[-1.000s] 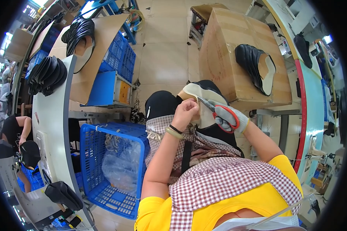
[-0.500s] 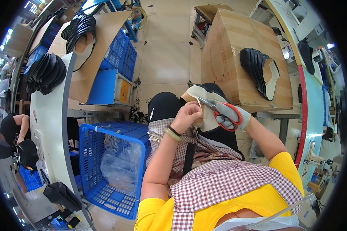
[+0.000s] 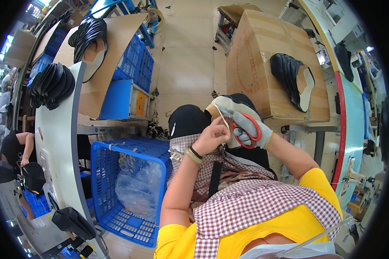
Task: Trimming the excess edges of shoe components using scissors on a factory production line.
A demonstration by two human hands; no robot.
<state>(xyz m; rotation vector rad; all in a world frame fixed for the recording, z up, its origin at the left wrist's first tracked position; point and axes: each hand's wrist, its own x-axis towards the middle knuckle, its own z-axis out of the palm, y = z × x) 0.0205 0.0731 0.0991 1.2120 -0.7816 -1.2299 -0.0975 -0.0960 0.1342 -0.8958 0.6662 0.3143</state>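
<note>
A black shoe upper with a pale lining (image 3: 243,100) rests across my lap, over my dark-clad knees. My right hand (image 3: 249,129), in a grey-white glove, grips scissors with red handles (image 3: 257,134). Their metal blades point up and left along the lining's edge. My bare left hand (image 3: 213,137) has its fingers pinched together at a thin pale strip (image 3: 222,115) beside the blades. A bangle and a dark band circle that wrist. Whether the blades are apart is too small to tell, and my gloved hand hides part of the upper.
A blue plastic crate (image 3: 132,149) holding clear plastic bags stands at my left. Stacked black uppers lie on the large carton (image 3: 250,56) at right, on the cardboard (image 3: 121,26) at left and on the white table (image 3: 58,129). Another person's arm (image 3: 28,149) shows far left.
My right hand and the scissors have shifted left, and the blades now reach further up along the pale edge. My left hand has moved slightly right and down, still pinching.
</note>
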